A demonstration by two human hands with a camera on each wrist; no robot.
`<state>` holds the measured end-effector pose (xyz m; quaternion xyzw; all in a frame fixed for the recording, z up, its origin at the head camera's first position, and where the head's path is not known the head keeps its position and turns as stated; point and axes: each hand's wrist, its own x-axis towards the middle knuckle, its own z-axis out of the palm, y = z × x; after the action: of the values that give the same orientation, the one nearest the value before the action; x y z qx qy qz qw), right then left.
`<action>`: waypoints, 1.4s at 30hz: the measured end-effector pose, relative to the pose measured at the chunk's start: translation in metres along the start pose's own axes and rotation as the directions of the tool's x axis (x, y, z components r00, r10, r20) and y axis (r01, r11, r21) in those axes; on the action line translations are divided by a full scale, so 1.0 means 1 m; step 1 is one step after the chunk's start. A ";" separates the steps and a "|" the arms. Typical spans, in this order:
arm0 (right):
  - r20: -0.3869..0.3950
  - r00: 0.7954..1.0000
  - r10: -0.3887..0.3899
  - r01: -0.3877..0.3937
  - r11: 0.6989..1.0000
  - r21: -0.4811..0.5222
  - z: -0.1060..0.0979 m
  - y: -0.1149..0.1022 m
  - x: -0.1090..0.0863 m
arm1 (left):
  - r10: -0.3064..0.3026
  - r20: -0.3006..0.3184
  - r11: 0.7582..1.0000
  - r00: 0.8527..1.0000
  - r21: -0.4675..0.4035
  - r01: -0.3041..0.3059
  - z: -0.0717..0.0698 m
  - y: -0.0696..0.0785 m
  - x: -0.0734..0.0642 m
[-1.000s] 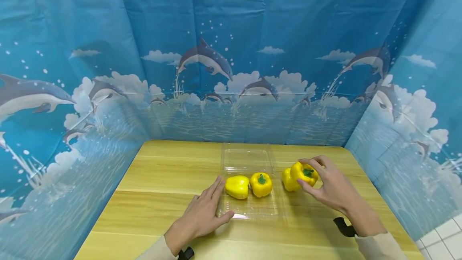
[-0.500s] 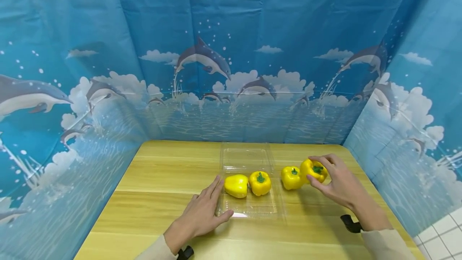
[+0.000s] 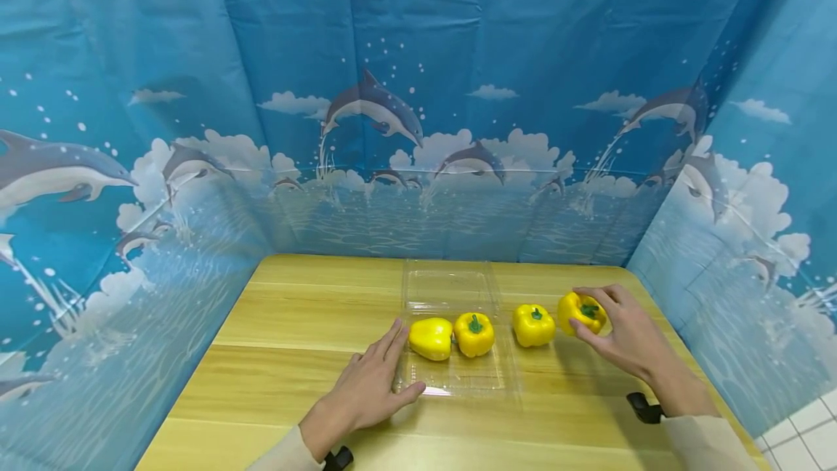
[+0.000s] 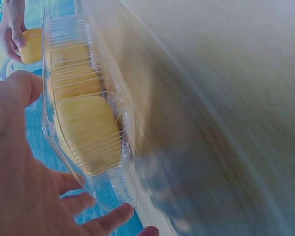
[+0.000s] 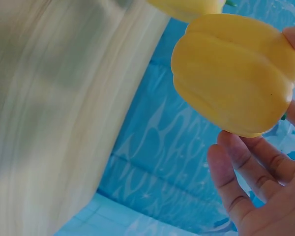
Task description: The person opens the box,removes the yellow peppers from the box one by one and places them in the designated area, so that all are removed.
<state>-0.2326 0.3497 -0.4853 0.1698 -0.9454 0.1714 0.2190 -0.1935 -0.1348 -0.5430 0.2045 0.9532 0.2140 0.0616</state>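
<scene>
My right hand (image 3: 625,338) pinches a yellow bell pepper (image 3: 580,312) between thumb and fingers, its green stem facing my palm. In the right wrist view this bell pepper (image 5: 236,73) shows against the blue curtain, apart from the tabletop. Just left of it a second yellow bell pepper (image 3: 532,325) stands on the table. Two more sit in a clear plastic clamshell box (image 3: 458,376): one lying on its side (image 3: 430,339), one upright with its stem on top (image 3: 474,335). My left hand (image 3: 366,384), fingers straight, touches the box's left side.
The box's clear lid (image 3: 448,286) lies folded back behind its base. Under everything is a wooden table (image 3: 294,311). A blue dolphin-print curtain (image 3: 418,209) closes in the back and both sides. White tiles (image 3: 807,431) show at the lower right.
My right hand has moved to the right with its bell pepper, away from the standing one, which now shows whole. My left hand and the box have stayed in place.
</scene>
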 end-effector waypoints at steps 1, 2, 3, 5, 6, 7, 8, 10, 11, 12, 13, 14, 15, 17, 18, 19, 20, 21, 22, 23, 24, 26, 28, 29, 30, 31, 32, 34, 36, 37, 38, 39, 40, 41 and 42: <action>0.003 1.000 0.003 -0.003 1.000 -0.003 0.001 0.001 0.000 | -0.001 0.001 1.000 1.000 0.001 0.001 0.000 0.000 0.000; 0.006 1.000 0.007 -0.007 1.000 -0.005 0.002 0.003 0.000 | -0.001 0.002 1.000 1.000 0.002 0.001 0.000 0.000 0.000; 0.010 1.000 0.010 -0.010 1.000 -0.007 0.003 0.004 -0.001 | -0.001 0.003 1.000 1.000 0.003 0.001 0.000 -0.001 0.000; 0.023 1.000 0.021 -0.021 1.000 -0.008 0.006 0.008 -0.001 | -0.001 0.004 1.000 1.000 0.003 0.001 0.000 -0.001 0.000; 0.030 0.999 0.026 -0.026 1.000 -0.007 0.007 0.009 -0.002 | -0.001 0.005 1.000 1.000 0.003 0.001 0.000 -0.001 0.001; 0.042 0.998 0.035 -0.035 0.999 -0.004 0.009 0.011 -0.002 | -0.001 0.006 1.000 1.000 0.003 0.001 0.000 -0.001 0.000; 0.054 0.998 0.044 -0.044 0.999 -0.001 0.010 0.013 -0.003 | 0.001 0.006 1.000 1.000 0.003 -0.001 0.000 -0.001 0.001; 0.078 0.995 0.062 -0.063 0.998 0.007 0.013 0.015 -0.004 | 0.001 0.008 1.000 1.000 0.004 -0.001 -0.001 0.000 0.001; 0.089 0.994 0.070 -0.071 0.997 0.010 0.014 0.017 -0.004 | 0.002 0.008 1.000 1.000 0.005 -0.002 -0.001 0.000 0.001; 0.097 0.992 0.076 -0.078 0.997 0.013 0.015 0.018 -0.004 | 0.002 0.009 1.000 1.000 0.007 -0.002 -0.001 0.000 0.001; 0.104 0.991 0.083 -0.085 0.996 0.018 0.016 0.019 -0.005 | 0.002 0.011 1.000 1.000 0.008 -0.002 -0.001 0.000 0.001; 0.108 0.990 0.085 -0.088 0.996 0.021 0.017 0.019 -0.005 | 0.002 0.011 1.000 1.000 0.009 -0.002 -0.001 0.001 0.001; 0.112 0.990 0.087 -0.090 0.996 0.023 0.018 0.020 -0.005 | 0.001 0.012 1.000 1.000 0.009 -0.001 -0.001 0.001 0.001; 0.116 0.989 0.089 -0.093 0.995 0.027 0.021 0.022 -0.006 | 0.002 0.010 1.000 1.000 0.010 -0.002 -0.001 0.001 0.001; 0.116 0.989 0.089 -0.093 0.995 0.028 0.022 0.022 -0.006 | 0.002 0.008 1.000 1.000 0.009 -0.002 -0.001 0.000 0.001; 0.119 0.989 0.089 -0.093 0.995 0.028 0.023 0.023 -0.006 | 0.003 0.006 1.000 1.000 0.009 -0.003 -0.001 0.000 0.001; 0.121 0.989 0.089 -0.093 0.995 0.026 0.024 0.024 -0.006 | 0.003 0.005 1.000 1.000 0.009 -0.003 -0.001 0.000 0.001; 0.125 0.988 0.089 -0.093 0.995 0.026 0.026 0.025 -0.006 | 0.004 0.004 1.000 1.000 0.008 -0.004 -0.001 0.000 0.001; 0.128 0.988 0.090 -0.094 0.995 0.025 0.027 0.025 -0.006 | 0.005 0.004 1.000 1.000 0.008 -0.005 -0.001 0.000 0.001; 0.132 0.987 0.091 -0.095 0.995 0.025 0.028 0.026 -0.006 | 0.004 0.004 1.000 1.000 0.007 -0.004 -0.001 0.000 0.001; 0.137 0.986 0.092 -0.096 0.995 0.026 0.029 0.027 -0.006 | 0.004 0.004 1.000 1.000 0.006 -0.004 -0.001 0.000 0.001; 0.146 0.985 0.095 -0.100 0.995 0.027 0.032 0.028 -0.006 | 0.003 0.006 1.000 1.000 0.003 -0.003 -0.001 0.000 0.001; 0.151 0.984 0.097 -0.103 0.994 0.030 0.034 0.028 -0.006 | 0.002 0.007 1.000 1.000 0.000 -0.002 -0.002 0.000 0.000; 0.154 0.983 0.096 -0.102 0.994 0.032 0.035 0.029 -0.006 | 0.002 0.007 1.000 1.000 -0.001 -0.002 -0.002 0.000 0.000; 0.155 0.983 0.096 -0.103 0.994 0.033 0.035 0.029 -0.006 | 0.002 0.006 1.000 1.000 -0.002 -0.002 -0.002 0.000 0.000; 0.155 0.983 0.095 -0.101 0.994 0.034 0.036 0.029 -0.006 | 0.001 0.006 1.000 1.000 -0.002 -0.001 -0.002 0.000 0.000; 0.156 0.983 0.093 -0.100 0.994 0.037 0.036 0.030 -0.006 | 0.001 0.005 1.000 1.000 -0.001 -0.001 -0.002 0.000 0.000; 0.159 0.983 0.091 -0.098 0.994 0.038 0.037 0.031 -0.006 | 0.000 0.003 1.000 1.000 0.000 0.000 -0.002 0.000 0.000; 0.162 0.983 0.091 -0.098 0.995 0.036 0.037 0.032 -0.006 | 0.000 0.003 1.000 1.000 0.002 0.000 -0.002 0.000 -0.001; 0.164 0.982 0.091 -0.098 0.995 0.035 0.037 0.032 -0.006 | -0.001 0.003 1.000 1.000 0.001 0.001 -0.002 0.000 -0.001; 0.167 0.982 0.093 -0.100 0.994 0.032 0.038 0.033 -0.006 | -0.001 0.003 1.000 1.000 0.001 0.001 -0.002 0.000 -0.001; 0.170 0.981 0.095 -0.102 0.994 0.030 0.038 0.033 -0.006 | -0.001 0.004 1.000 1.000 0.001 0.001 -0.002 0.000 -0.001; 0.173 0.980 0.098 -0.104 0.994 0.028 0.038 0.033 -0.006 | 0.000 0.004 1.000 1.000 0.002 0.000 -0.002 0.000 -0.001; 0.176 0.979 0.100 -0.107 0.994 0.027 0.038 0.033 -0.006 | 0.000 0.004 1.000 1.000 0.002 0.000 -0.002 0.000 -0.001; 0.178 0.979 0.102 -0.108 0.994 0.025 0.038 0.033 -0.006 | 0.000 0.004 1.000 1.000 0.003 0.000 -0.002 0.000 -0.001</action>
<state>-0.2540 0.3652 -0.5286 0.1379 -0.9656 0.1834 0.1221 -0.1931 -0.1357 -0.5407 0.2050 0.9534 0.2122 0.0633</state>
